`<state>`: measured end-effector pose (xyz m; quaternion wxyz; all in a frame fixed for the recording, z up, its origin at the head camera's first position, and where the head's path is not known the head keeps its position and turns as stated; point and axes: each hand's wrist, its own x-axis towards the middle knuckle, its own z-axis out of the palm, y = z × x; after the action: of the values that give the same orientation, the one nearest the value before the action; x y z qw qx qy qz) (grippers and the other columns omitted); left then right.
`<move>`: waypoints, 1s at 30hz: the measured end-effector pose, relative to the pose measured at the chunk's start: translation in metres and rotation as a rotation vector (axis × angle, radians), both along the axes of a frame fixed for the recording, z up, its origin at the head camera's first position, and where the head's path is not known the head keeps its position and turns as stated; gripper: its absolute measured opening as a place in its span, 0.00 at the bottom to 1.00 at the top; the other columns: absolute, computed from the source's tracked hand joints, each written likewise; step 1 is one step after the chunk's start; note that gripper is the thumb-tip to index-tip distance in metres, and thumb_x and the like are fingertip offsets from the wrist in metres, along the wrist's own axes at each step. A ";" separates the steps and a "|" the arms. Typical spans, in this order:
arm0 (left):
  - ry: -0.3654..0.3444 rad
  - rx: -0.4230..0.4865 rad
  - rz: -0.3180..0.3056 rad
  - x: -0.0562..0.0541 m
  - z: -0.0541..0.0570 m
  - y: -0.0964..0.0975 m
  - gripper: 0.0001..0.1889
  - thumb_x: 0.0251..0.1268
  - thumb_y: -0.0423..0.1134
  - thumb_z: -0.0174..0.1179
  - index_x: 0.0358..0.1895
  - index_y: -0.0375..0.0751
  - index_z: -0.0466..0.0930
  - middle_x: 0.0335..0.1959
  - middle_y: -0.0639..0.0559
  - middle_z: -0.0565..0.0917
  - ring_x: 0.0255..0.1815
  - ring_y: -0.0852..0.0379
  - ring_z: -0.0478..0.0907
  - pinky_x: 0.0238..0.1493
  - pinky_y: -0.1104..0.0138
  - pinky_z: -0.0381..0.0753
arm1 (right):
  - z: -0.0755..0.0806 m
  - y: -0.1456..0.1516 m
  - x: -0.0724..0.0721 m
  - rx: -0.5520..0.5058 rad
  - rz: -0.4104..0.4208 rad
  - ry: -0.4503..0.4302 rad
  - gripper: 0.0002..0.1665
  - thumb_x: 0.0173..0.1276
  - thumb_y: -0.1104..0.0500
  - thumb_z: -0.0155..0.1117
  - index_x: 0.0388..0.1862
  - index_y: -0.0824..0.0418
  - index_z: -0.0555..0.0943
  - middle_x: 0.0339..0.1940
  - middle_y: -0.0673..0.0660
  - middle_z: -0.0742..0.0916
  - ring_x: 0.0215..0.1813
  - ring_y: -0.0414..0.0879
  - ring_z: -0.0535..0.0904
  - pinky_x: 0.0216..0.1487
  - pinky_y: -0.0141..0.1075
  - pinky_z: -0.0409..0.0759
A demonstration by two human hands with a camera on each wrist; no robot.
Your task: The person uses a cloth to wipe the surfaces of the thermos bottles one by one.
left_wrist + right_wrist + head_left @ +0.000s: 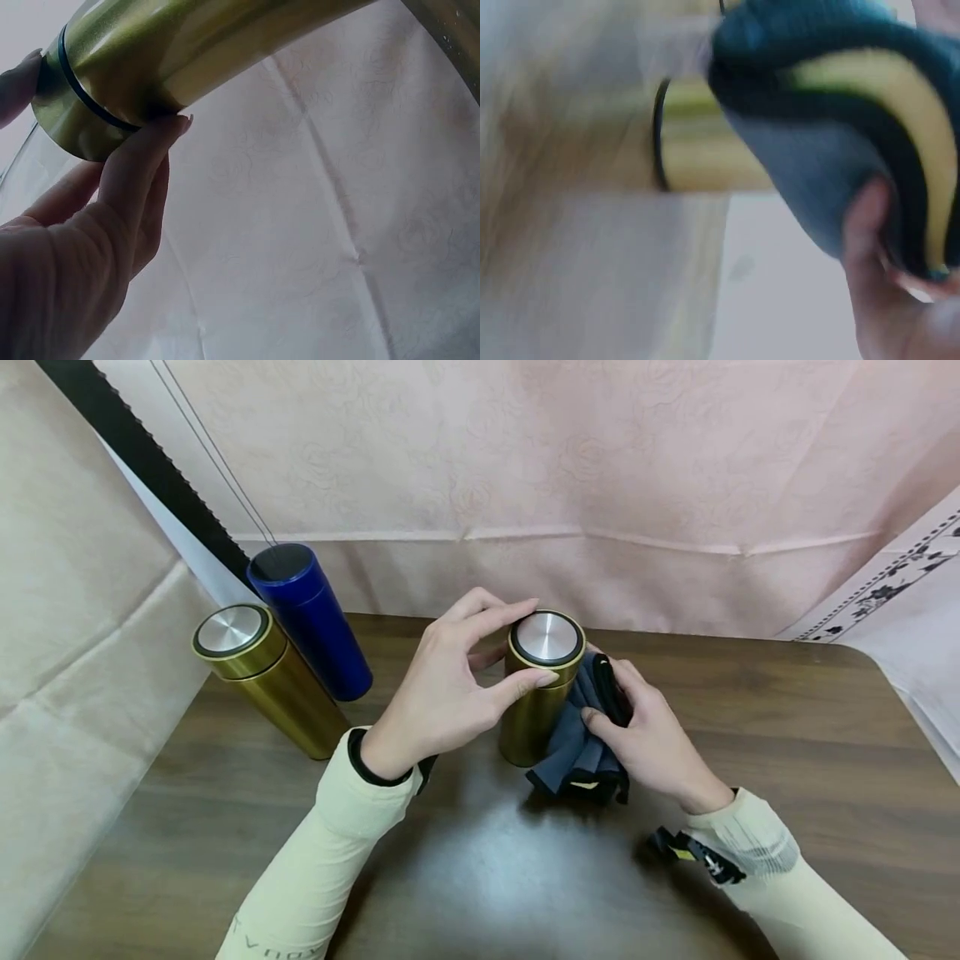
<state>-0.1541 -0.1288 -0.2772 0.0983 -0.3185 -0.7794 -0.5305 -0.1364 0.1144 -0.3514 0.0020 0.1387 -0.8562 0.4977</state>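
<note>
A gold thermos flask (525,731) with a silver-topped lid stands on the wooden table. My left hand (453,681) grips it near the top, with the thumb on the near side and the fingers on the far side. In the left wrist view, thumb and fingers hold the gold flask (180,52) around its lid seam. My right hand (660,747) holds a bunched grey-blue cloth (568,739) with black edging against the flask's right side. The right wrist view is blurred, but the cloth (810,157) shows there, partly covering the gold flask.
To the left, a second gold flask (300,702) stands beside a dark blue flask (315,622). Behind the wooden table (787,743) hangs a pale pink patterned cloth (600,468). A white cloth with a floral border (877,593) is at the right.
</note>
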 end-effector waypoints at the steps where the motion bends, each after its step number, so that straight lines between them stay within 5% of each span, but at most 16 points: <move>1: -0.001 0.001 0.003 -0.001 -0.001 0.000 0.30 0.56 0.37 0.77 0.64 0.39 0.81 0.46 0.52 0.79 0.50 0.61 0.79 0.54 0.70 0.86 | 0.001 -0.004 0.003 -0.025 -0.029 0.048 0.40 0.74 0.65 0.60 0.80 0.40 0.62 0.62 0.53 0.78 0.53 0.45 0.79 0.51 0.26 0.78; 5: 0.021 0.005 0.011 -0.002 -0.002 -0.001 0.30 0.56 0.38 0.77 0.63 0.38 0.81 0.44 0.52 0.79 0.48 0.61 0.79 0.50 0.70 0.87 | 0.002 -0.020 0.015 -0.129 -0.131 0.207 0.41 0.70 0.70 0.61 0.77 0.43 0.66 0.62 0.50 0.78 0.53 0.43 0.78 0.51 0.24 0.78; 9: 0.050 0.023 0.014 -0.003 -0.004 0.000 0.29 0.55 0.38 0.78 0.62 0.38 0.83 0.43 0.54 0.79 0.47 0.63 0.79 0.45 0.70 0.88 | -0.007 -0.032 0.024 -0.169 -0.192 0.426 0.37 0.63 0.73 0.64 0.71 0.62 0.66 0.57 0.58 0.78 0.50 0.43 0.76 0.49 0.24 0.77; 13: 0.058 0.040 0.006 -0.003 -0.005 0.000 0.29 0.54 0.38 0.79 0.61 0.39 0.83 0.43 0.53 0.79 0.47 0.63 0.79 0.43 0.70 0.88 | -0.022 -0.037 0.027 -0.097 -0.143 0.713 0.33 0.57 0.71 0.64 0.62 0.75 0.65 0.38 0.64 0.75 0.38 0.43 0.72 0.39 0.27 0.73; 16: 0.057 0.029 0.000 -0.002 -0.003 0.000 0.29 0.54 0.38 0.78 0.62 0.39 0.83 0.44 0.54 0.80 0.47 0.63 0.79 0.43 0.70 0.89 | -0.029 -0.036 0.028 0.022 -0.040 0.838 0.34 0.53 0.70 0.65 0.58 0.75 0.64 0.36 0.66 0.74 0.37 0.48 0.73 0.40 0.33 0.76; 21: 0.049 0.015 -0.018 -0.001 0.001 0.001 0.29 0.55 0.37 0.78 0.62 0.39 0.83 0.44 0.54 0.79 0.47 0.64 0.80 0.43 0.70 0.89 | -0.031 -0.026 0.034 0.370 0.125 0.868 0.37 0.45 0.70 0.80 0.52 0.70 0.70 0.40 0.62 0.75 0.42 0.53 0.73 0.42 0.42 0.79; 25: 0.014 0.035 -0.045 -0.001 0.002 -0.001 0.29 0.56 0.36 0.77 0.63 0.40 0.82 0.45 0.54 0.79 0.45 0.63 0.81 0.44 0.69 0.89 | -0.028 -0.018 0.035 0.622 0.230 0.823 0.34 0.40 0.69 0.85 0.45 0.63 0.75 0.38 0.54 0.76 0.40 0.47 0.69 0.39 0.36 0.76; 30: -0.029 0.041 -0.051 -0.004 -0.002 -0.004 0.30 0.56 0.34 0.77 0.64 0.42 0.81 0.46 0.54 0.78 0.46 0.63 0.81 0.45 0.67 0.89 | -0.031 -0.014 0.032 0.862 0.328 0.802 0.19 0.57 0.70 0.73 0.40 0.57 0.73 0.35 0.49 0.74 0.37 0.45 0.67 0.35 0.32 0.71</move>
<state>-0.1584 -0.1329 -0.2790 0.0799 -0.3283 -0.7614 -0.5533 -0.1048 0.1009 -0.3821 0.1912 0.4338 -0.8804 0.0090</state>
